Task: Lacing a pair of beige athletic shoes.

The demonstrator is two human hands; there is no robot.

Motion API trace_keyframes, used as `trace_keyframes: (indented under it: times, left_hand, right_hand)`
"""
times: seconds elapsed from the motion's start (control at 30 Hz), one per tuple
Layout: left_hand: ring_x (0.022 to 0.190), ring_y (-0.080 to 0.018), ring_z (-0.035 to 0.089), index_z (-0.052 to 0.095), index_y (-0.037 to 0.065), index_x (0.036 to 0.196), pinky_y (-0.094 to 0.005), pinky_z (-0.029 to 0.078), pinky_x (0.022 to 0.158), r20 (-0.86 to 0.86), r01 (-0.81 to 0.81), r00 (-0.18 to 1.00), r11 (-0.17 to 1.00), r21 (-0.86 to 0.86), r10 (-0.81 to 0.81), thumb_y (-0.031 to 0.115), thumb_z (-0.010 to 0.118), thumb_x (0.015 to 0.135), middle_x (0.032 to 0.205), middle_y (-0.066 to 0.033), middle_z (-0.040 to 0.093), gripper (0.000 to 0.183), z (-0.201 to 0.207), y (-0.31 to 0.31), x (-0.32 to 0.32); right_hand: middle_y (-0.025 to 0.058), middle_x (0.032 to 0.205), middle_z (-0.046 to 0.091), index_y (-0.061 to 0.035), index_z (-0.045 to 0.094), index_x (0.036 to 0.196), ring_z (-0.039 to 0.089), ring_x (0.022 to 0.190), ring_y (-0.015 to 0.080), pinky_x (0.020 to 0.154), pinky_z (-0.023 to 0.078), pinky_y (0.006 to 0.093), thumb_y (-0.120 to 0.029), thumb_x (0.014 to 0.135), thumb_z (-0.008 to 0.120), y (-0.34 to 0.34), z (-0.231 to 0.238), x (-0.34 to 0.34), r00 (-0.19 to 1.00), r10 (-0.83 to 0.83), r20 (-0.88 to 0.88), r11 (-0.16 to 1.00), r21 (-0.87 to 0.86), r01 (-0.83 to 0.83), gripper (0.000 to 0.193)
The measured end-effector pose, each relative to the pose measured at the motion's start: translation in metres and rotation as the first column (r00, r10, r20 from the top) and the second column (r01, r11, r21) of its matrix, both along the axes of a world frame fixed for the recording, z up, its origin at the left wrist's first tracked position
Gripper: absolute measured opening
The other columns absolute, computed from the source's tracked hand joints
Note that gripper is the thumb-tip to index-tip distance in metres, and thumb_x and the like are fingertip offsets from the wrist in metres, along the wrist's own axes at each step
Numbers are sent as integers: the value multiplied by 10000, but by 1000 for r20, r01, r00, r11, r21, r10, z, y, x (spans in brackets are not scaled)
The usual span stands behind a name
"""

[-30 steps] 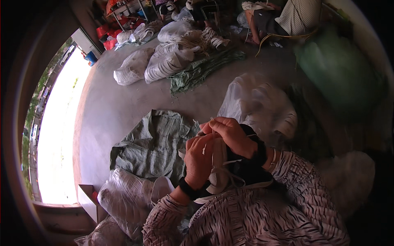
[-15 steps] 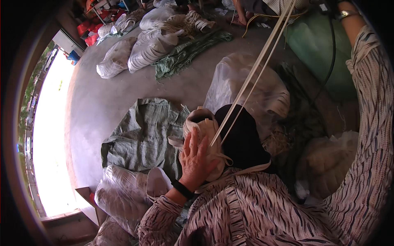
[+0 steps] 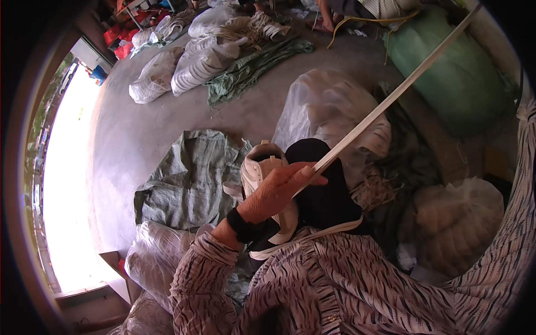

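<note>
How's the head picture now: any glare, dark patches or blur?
Head view: the doorway is blown out to white; the frame's rim goes black; the black surface beside the shoe shows little detail; left hand and lace look fairly sharp.

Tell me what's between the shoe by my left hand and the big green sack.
In the head view: a black item, a filled clear plastic bag, then dark cloth. A taut pale strip crosses that stretch too.

cream shoe, off-white lace, dark-streaked beige sleeve, grey-green sack
</note>
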State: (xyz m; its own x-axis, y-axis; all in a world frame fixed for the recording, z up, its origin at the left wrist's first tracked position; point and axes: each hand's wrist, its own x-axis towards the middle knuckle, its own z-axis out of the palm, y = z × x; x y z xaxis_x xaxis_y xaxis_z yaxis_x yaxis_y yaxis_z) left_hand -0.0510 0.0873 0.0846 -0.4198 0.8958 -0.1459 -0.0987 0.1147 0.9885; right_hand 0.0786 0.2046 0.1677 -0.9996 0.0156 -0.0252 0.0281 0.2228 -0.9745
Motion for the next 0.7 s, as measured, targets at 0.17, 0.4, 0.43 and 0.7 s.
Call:
trace_keyframes:
  times: [0.17, 0.4, 0.43, 0.7]
  left_hand:
    - [654, -48, 543, 662, -5, 926, -195, 433, 623, 212, -255, 941, 965, -63, 263, 266, 512, 943, 694, 2, 588, 310, -12, -13, 2]
    - [610, -81, 558, 690, 11, 859, -223, 439, 595, -200, -91, 979, 967, -238, 43, 203, 550, 884, 667, -32, 602, 238, 6, 2, 4]
    - [610, -81, 558, 690, 11, 859, -223, 439, 595, -200, -74, 979, 968, -241, 25, 203, 550, 884, 667, -32, 602, 238, 13, 5, 5]
    - [838, -251, 565, 596, 82, 1014, -364, 459, 720, -743, -501, 634, 847, -181, 216, 121, 618, 809, 852, -47, 617, 210, -24, -52, 38]
  right_hand:
    - [102, 1082, 604, 7, 424, 1251, 556, 1010, 153, 662, 437, 210, -191, 860, 573, 5, 14, -18, 995, 97, -35, 990, 104, -93, 462]
    - [110, 1107, 599, 27, 373, 1308, 518, 1106, 144, 801, 453, 245, -53, 797, 630, 140, -6, -103, 937, 351, 4, 914, 217, -343, 578]
    - [130, 1089, 609, 37, 365, 1311, 557, 1051, 164, 853, 455, 278, 22, 761, 640, 112, -30, -90, 872, 471, 131, 869, 102, -485, 614]
    - [75, 593, 583, -14, 585, 931, 393, 384, 69, 336, 258, 238, -188, 904, 472, 45, -135, -43, 659, 371, 654, 909, -402, -113, 209]
